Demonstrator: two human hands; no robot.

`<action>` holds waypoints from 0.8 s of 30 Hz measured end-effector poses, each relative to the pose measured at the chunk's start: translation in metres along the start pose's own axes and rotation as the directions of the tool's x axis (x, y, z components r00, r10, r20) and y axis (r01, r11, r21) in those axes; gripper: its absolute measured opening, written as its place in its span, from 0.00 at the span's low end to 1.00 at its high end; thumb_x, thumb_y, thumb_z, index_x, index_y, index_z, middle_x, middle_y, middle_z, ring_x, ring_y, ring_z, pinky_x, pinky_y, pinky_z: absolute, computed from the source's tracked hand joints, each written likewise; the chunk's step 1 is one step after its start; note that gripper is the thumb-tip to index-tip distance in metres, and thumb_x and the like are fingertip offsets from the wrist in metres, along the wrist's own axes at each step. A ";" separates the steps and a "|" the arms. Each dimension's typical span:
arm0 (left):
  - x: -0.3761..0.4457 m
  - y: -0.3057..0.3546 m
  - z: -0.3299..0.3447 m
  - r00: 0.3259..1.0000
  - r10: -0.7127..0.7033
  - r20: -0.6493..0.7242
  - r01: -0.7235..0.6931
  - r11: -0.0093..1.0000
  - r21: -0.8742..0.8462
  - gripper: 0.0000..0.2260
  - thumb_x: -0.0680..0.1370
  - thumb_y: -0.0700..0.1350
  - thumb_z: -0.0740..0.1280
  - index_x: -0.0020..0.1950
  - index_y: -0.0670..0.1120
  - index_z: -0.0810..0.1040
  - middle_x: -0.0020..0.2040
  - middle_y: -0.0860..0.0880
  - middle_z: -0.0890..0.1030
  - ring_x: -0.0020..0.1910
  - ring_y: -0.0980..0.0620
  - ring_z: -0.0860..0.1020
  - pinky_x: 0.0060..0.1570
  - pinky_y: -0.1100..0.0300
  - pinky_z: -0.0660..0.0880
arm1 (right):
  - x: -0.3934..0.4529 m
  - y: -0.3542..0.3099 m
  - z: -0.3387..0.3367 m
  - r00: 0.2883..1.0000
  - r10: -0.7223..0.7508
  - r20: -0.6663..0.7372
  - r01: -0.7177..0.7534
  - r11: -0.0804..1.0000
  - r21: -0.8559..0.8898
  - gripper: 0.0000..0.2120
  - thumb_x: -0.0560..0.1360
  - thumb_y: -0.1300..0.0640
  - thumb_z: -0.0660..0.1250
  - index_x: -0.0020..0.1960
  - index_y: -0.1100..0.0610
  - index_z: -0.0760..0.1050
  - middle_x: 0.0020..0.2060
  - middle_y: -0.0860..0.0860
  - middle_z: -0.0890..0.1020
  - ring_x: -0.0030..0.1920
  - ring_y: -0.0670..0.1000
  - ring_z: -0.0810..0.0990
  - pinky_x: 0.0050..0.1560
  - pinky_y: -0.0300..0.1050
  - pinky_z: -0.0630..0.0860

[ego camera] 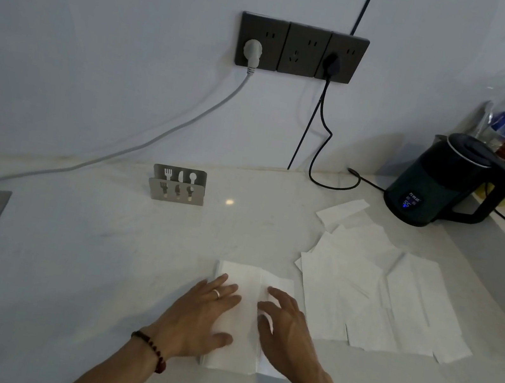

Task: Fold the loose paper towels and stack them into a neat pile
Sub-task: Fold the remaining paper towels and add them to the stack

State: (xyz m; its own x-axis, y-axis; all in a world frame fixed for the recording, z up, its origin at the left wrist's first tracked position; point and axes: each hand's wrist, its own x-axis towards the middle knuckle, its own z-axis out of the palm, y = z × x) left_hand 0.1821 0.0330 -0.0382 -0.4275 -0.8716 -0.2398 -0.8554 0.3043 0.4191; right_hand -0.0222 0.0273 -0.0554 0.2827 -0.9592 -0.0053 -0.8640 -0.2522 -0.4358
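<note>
Both hands are down on the folded towel [246, 310], which lies at the near middle of the table [101, 249], right in front of the person. Its long axis runs away from the body, near edge toward the viewer, far edge pointing at the wall.

The left hand [201, 320] lies flat on the towel's left half, fingers straight and spread, pressing it down with nothing gripped. The right hand [284, 325] sits on the right half with fingers relaxed and slightly bent, also holding nothing. A fold line runs lengthwise between the two hands. A thinner flap shows at the right edge under the right hand, though in this dim light I can't tell whether it belongs to the same sheet or to one beneath.

Here is what the next move hangs on: the loose towels [378, 289] lie scattered and overlapping off to the right, just beside the folded one, the nearest almost touching its right edge. The right hand is clearly the nearer one to them, so it looks like the natural one to reach across while the left keeps the fold pinned.

A metal napkin holder [177, 185] stands further back, well apart from the towels.
</note>
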 end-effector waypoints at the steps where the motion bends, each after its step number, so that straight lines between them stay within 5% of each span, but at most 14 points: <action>1: 0.001 -0.001 -0.001 0.999 0.003 0.047 -0.004 1.000 0.025 0.36 0.76 0.61 0.64 0.79 0.52 0.53 0.80 0.55 0.48 0.78 0.56 0.41 0.72 0.59 0.36 | 0.000 -0.001 0.000 0.999 0.019 -0.030 -0.019 1.000 0.004 0.16 0.79 0.56 0.62 0.65 0.54 0.75 0.70 0.53 0.72 0.70 0.55 0.69 0.66 0.50 0.69; 8: 0.010 -0.008 -0.005 0.976 0.013 0.218 -0.049 0.986 0.161 0.47 0.71 0.65 0.69 0.79 0.54 0.44 0.79 0.54 0.39 0.77 0.53 0.34 0.74 0.47 0.35 | -0.005 -0.005 0.003 0.981 0.018 0.192 0.004 0.993 -0.114 0.25 0.79 0.40 0.57 0.74 0.44 0.63 0.78 0.48 0.55 0.77 0.49 0.55 0.73 0.45 0.57; 13: 0.016 -0.001 -0.007 0.988 -0.031 0.149 0.007 0.988 0.156 0.39 0.73 0.65 0.66 0.78 0.54 0.54 0.80 0.52 0.50 0.78 0.52 0.44 0.76 0.47 0.39 | -0.007 0.002 0.005 0.992 0.038 0.118 -0.031 0.998 -0.054 0.23 0.79 0.44 0.59 0.73 0.46 0.65 0.75 0.48 0.62 0.75 0.49 0.60 0.71 0.45 0.61; 17: 0.036 0.023 -0.008 0.997 0.039 -0.062 -0.031 0.990 0.137 0.23 0.79 0.58 0.60 0.70 0.50 0.69 0.72 0.50 0.67 0.72 0.51 0.63 0.74 0.56 0.53 | -0.016 0.030 -0.003 0.981 0.172 -0.086 -0.178 0.982 -0.065 0.21 0.72 0.56 0.71 0.65 0.54 0.76 0.64 0.51 0.77 0.64 0.55 0.76 0.60 0.50 0.74; 21: 0.051 0.053 0.007 0.992 0.118 -0.032 -0.113 0.984 0.135 0.21 0.80 0.55 0.59 0.71 0.48 0.69 0.72 0.49 0.67 0.72 0.51 0.62 0.75 0.56 0.52 | -0.030 0.067 -0.020 0.959 0.244 -0.146 -0.272 0.937 -0.220 0.27 0.54 0.57 0.80 0.53 0.54 0.81 0.54 0.54 0.82 0.53 0.57 0.82 0.45 0.53 0.80; 24: 0.060 0.071 0.015 0.992 0.127 -0.009 -0.124 0.979 0.163 0.22 0.81 0.55 0.58 0.73 0.49 0.67 0.74 0.49 0.66 0.74 0.51 0.60 0.76 0.54 0.48 | -0.033 0.087 -0.022 0.974 0.182 -0.134 -0.213 0.936 -0.280 0.15 0.55 0.58 0.80 0.40 0.52 0.81 0.43 0.49 0.82 0.41 0.54 0.82 0.38 0.48 0.79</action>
State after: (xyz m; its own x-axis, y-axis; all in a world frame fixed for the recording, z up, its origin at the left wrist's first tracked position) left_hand 0.0915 0.0077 -0.0365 -0.5303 -0.8292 -0.1769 -0.8320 0.4688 0.2968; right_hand -0.1155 0.0343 -0.0732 0.0623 -0.9974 0.0364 -0.9856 -0.0672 -0.1553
